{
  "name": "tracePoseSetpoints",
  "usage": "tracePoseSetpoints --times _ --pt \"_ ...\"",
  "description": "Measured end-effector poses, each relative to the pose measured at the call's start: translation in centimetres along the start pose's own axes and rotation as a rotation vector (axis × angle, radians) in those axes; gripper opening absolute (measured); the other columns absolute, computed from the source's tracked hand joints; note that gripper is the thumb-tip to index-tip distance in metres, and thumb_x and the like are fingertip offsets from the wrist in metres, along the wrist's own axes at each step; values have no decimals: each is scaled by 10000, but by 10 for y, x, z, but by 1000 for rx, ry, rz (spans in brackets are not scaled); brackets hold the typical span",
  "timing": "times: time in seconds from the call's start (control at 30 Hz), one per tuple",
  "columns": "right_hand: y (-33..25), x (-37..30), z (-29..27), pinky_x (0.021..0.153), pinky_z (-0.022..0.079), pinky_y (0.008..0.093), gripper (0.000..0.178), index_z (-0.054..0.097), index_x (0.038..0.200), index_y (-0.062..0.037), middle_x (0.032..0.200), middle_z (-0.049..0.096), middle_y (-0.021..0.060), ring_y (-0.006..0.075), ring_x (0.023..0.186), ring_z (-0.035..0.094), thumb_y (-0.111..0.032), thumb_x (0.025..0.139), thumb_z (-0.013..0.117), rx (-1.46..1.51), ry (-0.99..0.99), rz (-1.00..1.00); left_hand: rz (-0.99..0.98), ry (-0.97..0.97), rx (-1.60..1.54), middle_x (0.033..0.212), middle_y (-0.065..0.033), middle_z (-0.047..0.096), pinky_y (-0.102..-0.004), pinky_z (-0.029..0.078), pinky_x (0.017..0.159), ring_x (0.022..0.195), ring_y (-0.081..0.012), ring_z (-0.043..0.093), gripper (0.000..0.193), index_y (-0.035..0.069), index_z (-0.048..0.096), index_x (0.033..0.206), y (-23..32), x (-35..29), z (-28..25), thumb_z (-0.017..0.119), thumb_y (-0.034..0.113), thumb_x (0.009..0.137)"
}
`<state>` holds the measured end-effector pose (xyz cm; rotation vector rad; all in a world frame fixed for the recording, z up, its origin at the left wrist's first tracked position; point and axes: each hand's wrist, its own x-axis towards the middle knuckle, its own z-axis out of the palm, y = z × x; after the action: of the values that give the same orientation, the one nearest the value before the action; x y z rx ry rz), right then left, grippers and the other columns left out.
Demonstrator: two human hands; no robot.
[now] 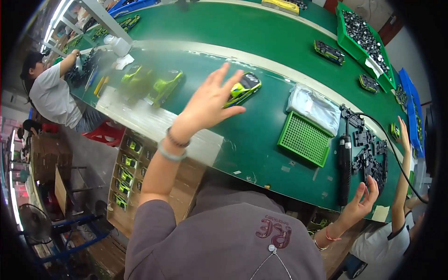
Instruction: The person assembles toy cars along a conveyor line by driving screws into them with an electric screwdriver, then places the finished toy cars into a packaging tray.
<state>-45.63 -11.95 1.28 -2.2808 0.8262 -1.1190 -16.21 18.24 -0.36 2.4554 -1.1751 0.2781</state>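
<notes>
My left hand (208, 102) is stretched over the bench with its fingers spread, and nothing shows in its grasp. Just past it sits a yellow-green and black toy car (249, 83), partly covered by the fingers; whether they touch it I cannot tell. At the bench's front edge on the right, my right hand (361, 204) is raised, fingers slightly curled and apart, holding nothing visible. It is nearest to a black electric screwdriver (344, 163) with a cable and to a pile of black plastic car chassis parts (372, 163).
A green perforated basket (305, 139) and a clear plastic bag (315, 107) lie mid-bench. More green car bodies (165, 87) are at left. Behind runs a green conveyor belt (261, 39) carrying cars. A cardboard box (127, 219) of cars stands below. Co-workers (53, 91) sit both sides.
</notes>
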Motion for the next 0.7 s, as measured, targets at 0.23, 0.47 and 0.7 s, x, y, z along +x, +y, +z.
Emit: tracePoseSetpoints --times 0.23,0.47,0.7 --pt "-2 5 23 915 392 329 297 562 1076 20 1130 542 107 198 1041 510 -228 913 540 135 -42 -2 -345 -29 -91 1311 -250 389 -429 366 972 1180 -399 408 693 94 403 1329 2 -97 -62 707 305 744" --pt "-51 4 59 903 382 317 340 569 1024 50 1098 529 133 222 1024 503 -251 869 602 383 -243 -166 -350 -51 44 1267 -192 438 -403 397 920 1107 -341 463 620 68 449 1276 16 -99 -30 714 216 735" --pt "-102 0 97 909 406 311 483 478 1229 2 1148 540 104 188 1084 517 -225 836 643 962 -639 85 -458 32 -1452 1102 -120 567 -283 484 756 918 -164 583 409 -7 359 1279 51 -61 -5 476 164 926"
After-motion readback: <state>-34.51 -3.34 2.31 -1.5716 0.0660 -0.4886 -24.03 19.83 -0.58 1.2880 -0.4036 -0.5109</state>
